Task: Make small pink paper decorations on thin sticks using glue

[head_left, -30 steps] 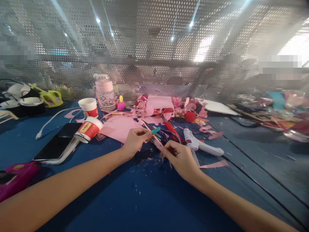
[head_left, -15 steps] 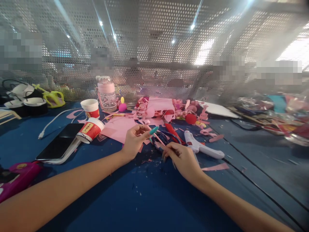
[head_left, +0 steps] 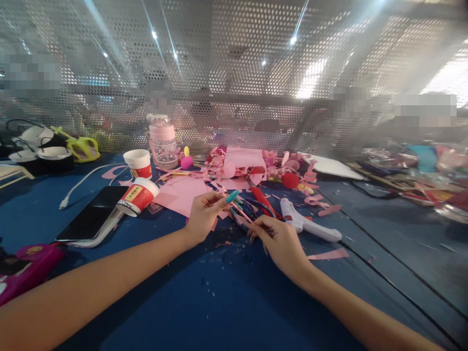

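Note:
My left hand pinches the upper end of a thin pink strip between thumb and fingers. At the thumb tip is a bright teal, nail-shaped piece, seemingly a long fingernail. Lower down, my right hand grips the strip's other end with closed fingertips. The strip slants down to the right between the two hands, above the table. Just behind it lies a bundle of dark blue cords or handles, partly covered by my hands. A white glue gun rests right beside my right hand.
Pink paper sheets and scraps are heaped behind my hands. Left are a tipped paper cup, a standing paper cup, a phone and a clear bottle. The gun's black cord crosses the right side. A perforated metal screen stands behind.
Both hands keep their hold on the pink strip, with only a slight shift of the fingers. The whole view has moved slightly.

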{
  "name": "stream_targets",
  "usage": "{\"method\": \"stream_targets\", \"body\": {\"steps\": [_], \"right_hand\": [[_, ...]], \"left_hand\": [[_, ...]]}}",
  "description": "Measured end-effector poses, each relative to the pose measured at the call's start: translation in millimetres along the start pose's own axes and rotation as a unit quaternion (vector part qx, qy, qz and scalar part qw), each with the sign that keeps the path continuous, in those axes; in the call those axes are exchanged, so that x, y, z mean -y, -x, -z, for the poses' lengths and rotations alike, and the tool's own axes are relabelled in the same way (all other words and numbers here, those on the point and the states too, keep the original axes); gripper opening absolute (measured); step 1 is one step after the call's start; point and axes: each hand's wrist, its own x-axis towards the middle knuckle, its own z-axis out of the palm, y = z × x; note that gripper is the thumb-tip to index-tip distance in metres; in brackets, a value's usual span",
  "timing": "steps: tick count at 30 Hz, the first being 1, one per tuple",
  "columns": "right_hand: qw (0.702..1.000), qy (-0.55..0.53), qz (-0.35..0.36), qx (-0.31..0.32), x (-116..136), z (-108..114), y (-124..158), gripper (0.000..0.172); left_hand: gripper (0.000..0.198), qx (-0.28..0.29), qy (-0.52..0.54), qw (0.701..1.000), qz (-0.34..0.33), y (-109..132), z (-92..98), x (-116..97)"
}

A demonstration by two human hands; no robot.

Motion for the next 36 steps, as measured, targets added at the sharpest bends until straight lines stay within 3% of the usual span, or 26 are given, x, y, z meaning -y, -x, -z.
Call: {"method": "stream_targets", "body": {"steps": [6,12,18,21,26,36], "right_hand": [[1.000,-0.016,-0.016,-0.016,0,0,0,0.034],[0.998,-0.041,-0.044,-0.024,11,-5,0,0.039],[0.999,-0.015,-0.015,-0.042,14,-8,-2,0.037],[0.999,-0.014,-0.012,-0.050,11,-7,-3,0.034],[0.998,-0.062,-0.022,-0.023,7,-5,-4,0.033],[0.985,-0.143,-0.086,-0.035,5,-6,-6,0.033]], "left_hand": [[0.024,0.005,0.014,1.000,0.007,0,-0.8,0],[0.020,0.069,-0.023,0.997,0.040,-1,-0.1,6],[0.022,0.014,-0.080,0.996,-0.037,-17,11.3,0],[0.021,0.016,-0.142,0.987,-0.072,-28,20.6,-8],[0.024,0.017,-0.186,0.982,-0.043,-34,27.7,-17],[0.027,0.001,-0.186,0.982,-0.018,-35,30.5,-13]]}}
